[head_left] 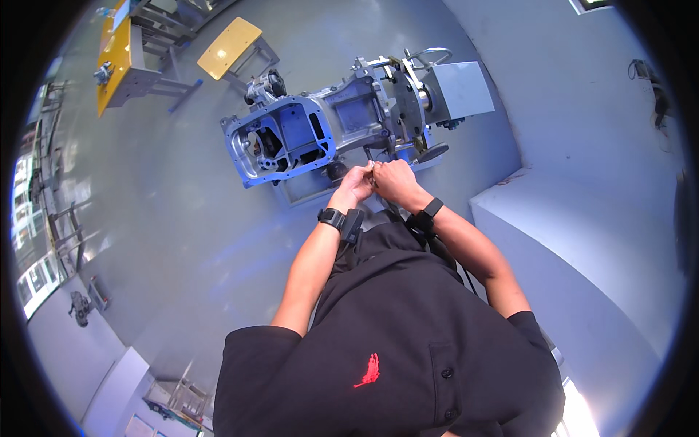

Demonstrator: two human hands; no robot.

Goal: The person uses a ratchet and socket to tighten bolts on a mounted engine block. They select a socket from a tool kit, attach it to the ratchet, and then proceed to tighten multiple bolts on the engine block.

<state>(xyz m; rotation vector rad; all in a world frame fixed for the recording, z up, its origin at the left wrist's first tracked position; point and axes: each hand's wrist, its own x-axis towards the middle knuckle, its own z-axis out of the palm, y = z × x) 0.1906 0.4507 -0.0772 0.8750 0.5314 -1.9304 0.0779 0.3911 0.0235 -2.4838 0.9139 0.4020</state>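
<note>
My left hand (355,183) and my right hand (397,182) meet in front of my waist, fingertips pinched together. Whatever they hold is too small and too covered by the fingers to name. Just beyond them stands a large metal engine-and-gearbox assembly (349,116) on a stand. Its left end is an open, blue-edged housing (234,149) with cavities inside. A black round part (336,170) sits on the near side of the assembly, close to my left fingers. Both of my wrists carry black straps, the left one with a small box.
A grey box-shaped unit (463,89) and a dark disc-like plate (402,98) are at the assembly's right end. A yellow-topped stool (230,48) stands behind, with a yellow table (116,62) farther left. To my right is a pale ledge (561,226) along the wall.
</note>
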